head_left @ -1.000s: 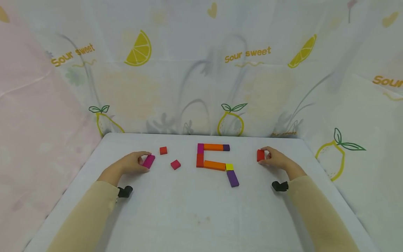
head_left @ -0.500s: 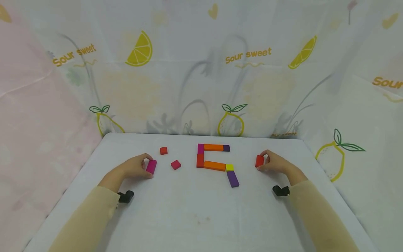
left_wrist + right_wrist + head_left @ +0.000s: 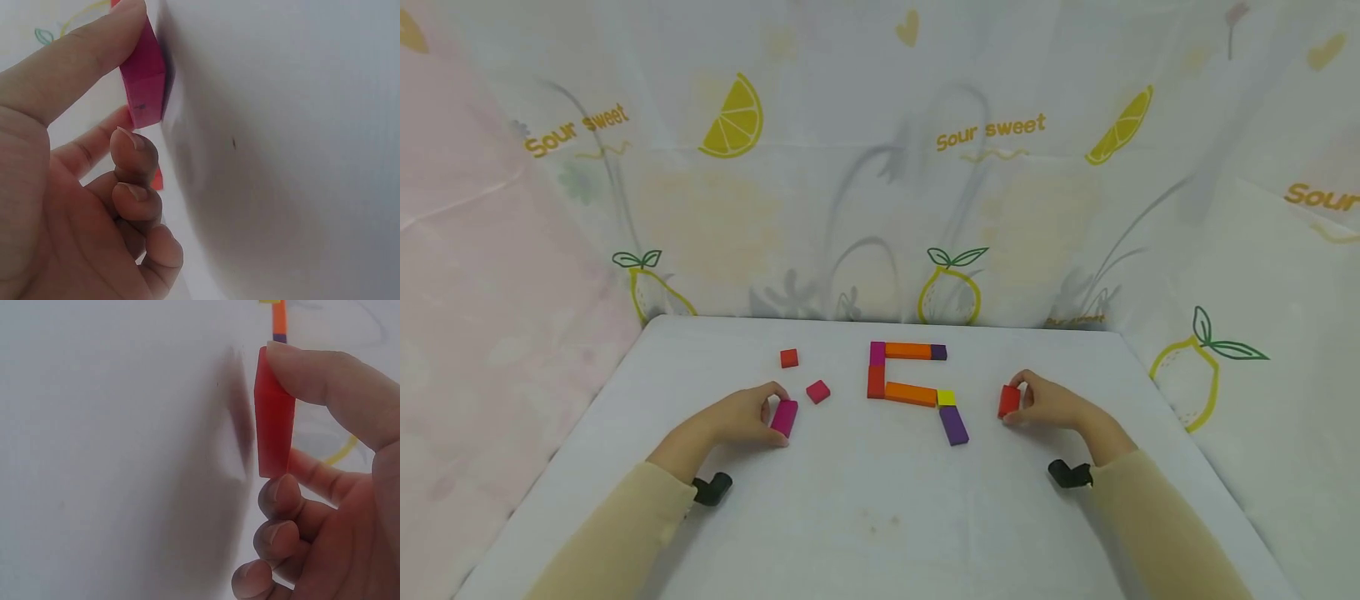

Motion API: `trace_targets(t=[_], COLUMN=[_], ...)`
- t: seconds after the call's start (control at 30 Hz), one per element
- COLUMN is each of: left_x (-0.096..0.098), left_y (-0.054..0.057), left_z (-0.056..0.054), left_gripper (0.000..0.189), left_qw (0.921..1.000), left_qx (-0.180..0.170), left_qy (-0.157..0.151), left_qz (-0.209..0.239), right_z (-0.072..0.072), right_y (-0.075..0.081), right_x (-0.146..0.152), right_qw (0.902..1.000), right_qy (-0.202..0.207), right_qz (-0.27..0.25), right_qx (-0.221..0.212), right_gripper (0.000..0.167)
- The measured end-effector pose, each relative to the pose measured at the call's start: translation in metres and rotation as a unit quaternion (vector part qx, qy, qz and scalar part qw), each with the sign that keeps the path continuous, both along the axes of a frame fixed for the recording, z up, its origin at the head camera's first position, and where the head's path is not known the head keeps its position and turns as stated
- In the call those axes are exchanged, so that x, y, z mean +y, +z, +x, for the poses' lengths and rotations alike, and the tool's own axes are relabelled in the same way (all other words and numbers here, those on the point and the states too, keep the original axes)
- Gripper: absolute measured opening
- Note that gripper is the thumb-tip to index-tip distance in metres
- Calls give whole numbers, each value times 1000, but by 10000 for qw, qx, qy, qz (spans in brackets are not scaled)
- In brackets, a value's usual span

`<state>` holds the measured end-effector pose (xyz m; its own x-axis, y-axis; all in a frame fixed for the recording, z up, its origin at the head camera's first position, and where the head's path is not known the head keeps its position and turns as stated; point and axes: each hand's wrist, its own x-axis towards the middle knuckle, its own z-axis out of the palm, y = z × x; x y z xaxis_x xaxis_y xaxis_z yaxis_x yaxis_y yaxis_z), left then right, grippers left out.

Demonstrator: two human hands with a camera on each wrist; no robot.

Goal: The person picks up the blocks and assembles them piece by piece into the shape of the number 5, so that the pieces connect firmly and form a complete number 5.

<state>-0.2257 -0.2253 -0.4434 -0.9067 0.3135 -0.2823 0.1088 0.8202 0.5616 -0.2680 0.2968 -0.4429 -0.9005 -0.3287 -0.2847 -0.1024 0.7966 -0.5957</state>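
Observation:
My left hand point(image 3: 741, 417) pinches a magenta block point(image 3: 784, 418) by its two ends between thumb and index finger. In the left wrist view the magenta block point(image 3: 145, 81) is close over the white surface, other fingers curled below it. On the right, my right hand point(image 3: 1054, 407) pinches a red block point(image 3: 1009, 402) the same way. The right wrist view has the red block point(image 3: 274, 419) beside its shadow. Between the hands lies a figure of joined blocks: magenta point(image 3: 877, 353), red point(image 3: 876, 382), two orange point(image 3: 910, 394), a yellow cube point(image 3: 946, 398) and purple ones point(image 3: 954, 426).
Two loose cubes, a red one point(image 3: 789, 358) and a pinkish-red one point(image 3: 818, 392), lie left of the figure. The white table point(image 3: 880, 533) meets a lemon-print cloth point(image 3: 850, 208) at its back edge. A black wrist device point(image 3: 711, 489) sits at the left cuff.
My left hand has carried the magenta block right and toward me. My right hand has brought the red block slightly left and nearer. The joined blocks and loose cubes stay put.

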Motion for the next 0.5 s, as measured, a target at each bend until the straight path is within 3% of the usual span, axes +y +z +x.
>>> trace_targets(t=[0.23, 0.5], left_x=[18, 41], left_y=[-5, -2], left_z=[8, 19], left_gripper=[66, 67], left_qw=[9998, 9995], left_qx=[109, 167], left_qy=[-149, -256], left_qz=[22, -39], right_z=[16, 31], right_y=[6, 10], right_x=[-14, -29], right_qw=[9999, 9996], right_qy=[102, 247], right_qz=[110, 131], right_qx=[21, -19], right_gripper=[66, 68])
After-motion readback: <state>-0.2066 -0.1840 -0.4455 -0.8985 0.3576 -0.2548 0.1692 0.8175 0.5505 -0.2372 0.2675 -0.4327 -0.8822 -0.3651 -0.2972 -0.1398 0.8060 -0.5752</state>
